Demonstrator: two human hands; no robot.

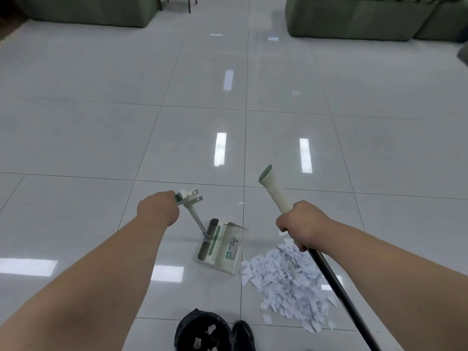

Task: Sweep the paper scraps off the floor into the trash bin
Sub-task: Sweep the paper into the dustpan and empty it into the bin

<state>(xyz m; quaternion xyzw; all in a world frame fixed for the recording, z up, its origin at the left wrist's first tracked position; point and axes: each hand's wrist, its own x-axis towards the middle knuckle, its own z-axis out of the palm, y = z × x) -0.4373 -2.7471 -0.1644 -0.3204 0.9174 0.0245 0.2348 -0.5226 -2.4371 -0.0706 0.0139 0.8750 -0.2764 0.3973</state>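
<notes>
The left hand (158, 209) is closed in a fist round the green-and-white top grip of the dustpan handle (195, 216), whose thin metal rod slants down and to the right into the back of the dustpan (222, 245). The right hand (301, 224) is wrapped tightly round the broom handle (274, 191), just where its cream upper grip meets the black shaft; the cream end sticks up and to the left above the fist, and the black shaft runs down to the right and out of view, so the broom head cannot be seen. The dustpan is pale with green trim and comb teeth, and its near right corner sits just beside the heap of white paper scraps (286, 279), which lies on the floor (101, 138) under the right hand and the shaft. One small scrap lies apart, beyond the dustpan. At the lower edge stands the trash bin (202, 330), lined with a black bag and holding a few scraps, with a black shoe (243, 335) just to its right. The floor is glossy grey tile, and green sofas (354, 19) stand at the far side
</notes>
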